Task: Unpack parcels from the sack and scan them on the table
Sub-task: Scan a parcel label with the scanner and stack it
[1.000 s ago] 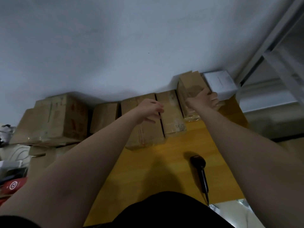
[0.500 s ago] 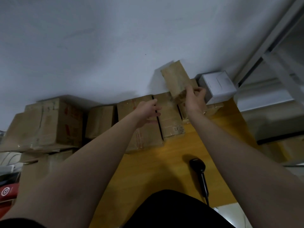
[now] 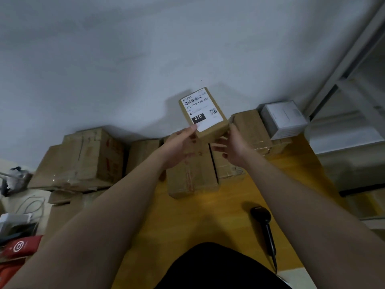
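Observation:
A small brown parcel (image 3: 203,113) with a white barcode label marked 010 is held up above the row of boxes at the back of the table, label facing me. My left hand (image 3: 181,143) holds its lower left corner, thumb on the label edge. My right hand (image 3: 232,143) grips its lower right corner with curled fingers. A black handheld scanner (image 3: 263,224) lies on the yellow table (image 3: 225,207) at the near right, untouched. No sack is in view.
Several brown cardboard boxes (image 3: 191,174) line the table's far edge against the grey wall. A white box (image 3: 283,118) stands at the back right. A large carton (image 3: 87,157), cables and a red packet (image 3: 19,246) lie to the left. A metal frame rises right.
My right hand lifted the small parcel off the stack at the back right and turned its label toward me. My left hand came up from the middle boxes and took the parcel's left corner.

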Motion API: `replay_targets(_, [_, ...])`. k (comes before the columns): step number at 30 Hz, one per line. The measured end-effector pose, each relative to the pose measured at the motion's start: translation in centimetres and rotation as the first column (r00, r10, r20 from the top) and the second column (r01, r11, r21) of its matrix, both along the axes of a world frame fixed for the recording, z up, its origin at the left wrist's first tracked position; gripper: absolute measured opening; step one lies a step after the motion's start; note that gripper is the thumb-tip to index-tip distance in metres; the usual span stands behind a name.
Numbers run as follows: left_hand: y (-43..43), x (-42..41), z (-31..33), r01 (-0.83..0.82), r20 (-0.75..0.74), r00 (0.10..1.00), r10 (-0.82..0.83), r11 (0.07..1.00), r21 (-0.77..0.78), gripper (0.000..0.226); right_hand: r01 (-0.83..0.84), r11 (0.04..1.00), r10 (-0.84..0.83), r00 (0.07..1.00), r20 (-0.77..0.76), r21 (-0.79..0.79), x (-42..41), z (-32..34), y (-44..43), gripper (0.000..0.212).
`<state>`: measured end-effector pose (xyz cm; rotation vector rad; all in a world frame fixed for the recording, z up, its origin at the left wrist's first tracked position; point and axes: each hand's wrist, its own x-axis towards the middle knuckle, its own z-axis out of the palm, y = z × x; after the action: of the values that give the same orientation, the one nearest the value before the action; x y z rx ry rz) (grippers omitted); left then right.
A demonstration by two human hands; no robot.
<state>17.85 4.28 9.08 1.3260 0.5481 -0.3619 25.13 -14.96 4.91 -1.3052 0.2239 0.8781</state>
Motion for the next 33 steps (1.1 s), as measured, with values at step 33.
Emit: replay_targets(33, [-5.6, -14.9, -15.6, 0.239, -0.497, 0.827, -0.262, 0.965, -0.111, 0.031, -0.398, 0.68, 0.14, 0.895, -0.423, -0.616, -16.4, -15.5, -13.2, 0.056])
